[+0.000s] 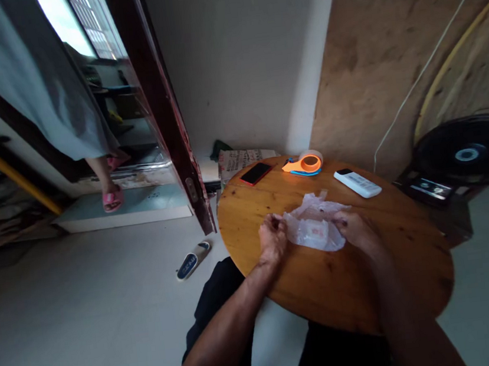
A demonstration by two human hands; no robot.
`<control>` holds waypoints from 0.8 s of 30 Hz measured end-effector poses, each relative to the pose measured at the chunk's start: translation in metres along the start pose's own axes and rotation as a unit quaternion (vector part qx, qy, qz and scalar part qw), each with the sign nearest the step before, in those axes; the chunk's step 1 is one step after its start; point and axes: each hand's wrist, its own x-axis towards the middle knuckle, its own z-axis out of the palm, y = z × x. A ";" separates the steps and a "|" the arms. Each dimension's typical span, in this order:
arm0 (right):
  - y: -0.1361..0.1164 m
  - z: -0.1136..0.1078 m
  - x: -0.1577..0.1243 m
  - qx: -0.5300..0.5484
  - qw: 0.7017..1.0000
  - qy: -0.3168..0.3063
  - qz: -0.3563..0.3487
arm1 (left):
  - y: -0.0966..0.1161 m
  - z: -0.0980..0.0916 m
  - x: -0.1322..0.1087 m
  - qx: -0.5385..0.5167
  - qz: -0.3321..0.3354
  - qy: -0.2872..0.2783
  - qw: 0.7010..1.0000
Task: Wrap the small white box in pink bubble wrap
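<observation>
A crumpled, whitish see-through plastic bag (298, 239) lies on the round wooden table (332, 285) in front of me. Inside or beneath its film shows a small pale box-like thing (316, 230) with faint reddish marks; its kind is unclear. My left hand (273, 236) is closed on the bag's left edge, fingers pinched together. On the opposite side my right hand (355, 229) pinches the bag's right edge. Both forearms rest low over the near side of the table.
Farther back on the table are a red-edged phone (256, 173), an orange tape dispenser (304, 164) and a white handheld device (357, 183). A black fan (468, 152) stands right. A person in pink slippers (113, 199) is at the doorway left; a loose slipper (193, 260) lies on the floor.
</observation>
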 end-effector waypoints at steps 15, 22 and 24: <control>-0.018 -0.013 -0.004 -0.186 0.979 -0.017 0.086 | -0.003 0.001 0.006 -0.120 -0.018 0.027 0.992; -0.019 -0.014 -0.006 -0.193 0.976 -0.045 0.093 | 0.011 -0.005 -0.014 -0.051 0.156 -0.031 0.986; -0.017 -0.013 -0.006 -0.190 0.976 -0.041 0.099 | 0.014 -0.009 -0.020 -0.008 0.203 -0.053 0.978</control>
